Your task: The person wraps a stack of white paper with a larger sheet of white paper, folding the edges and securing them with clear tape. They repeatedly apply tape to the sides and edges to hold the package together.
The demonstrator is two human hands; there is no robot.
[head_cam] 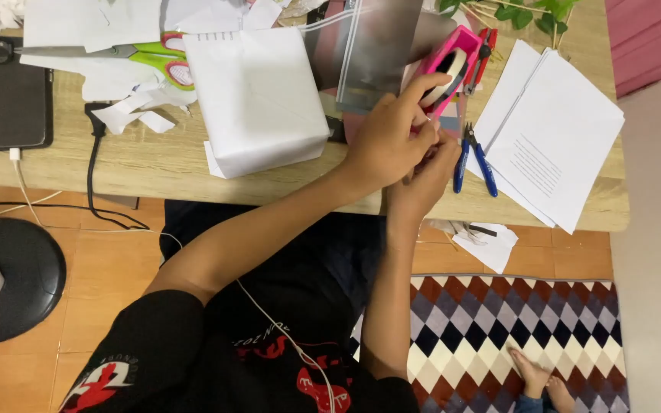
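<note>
Table: a light wooden table (pixel 154 164) runs across the upper part of the view, its front edge pale and rounded.
Floor: orange-brown tiles (pixel 116 268) with thin grout lines lie under the table.
Rug: a rug (pixel 499 336) with a diamond pattern in dark red, grey, cream and black covers the floor at lower right.
Wall: a plain pale grey surface (pixel 656 252) fills the right edge; whether it is wall or floor cannot be told.
Curtain: a pink ribbed fabric (pixel 652 34) shows in the upper right corner.
Stand: a round black base (pixel 13 279) sits on the tiles at left.
Light: even, soft indoor light, with faint shadows.
</note>
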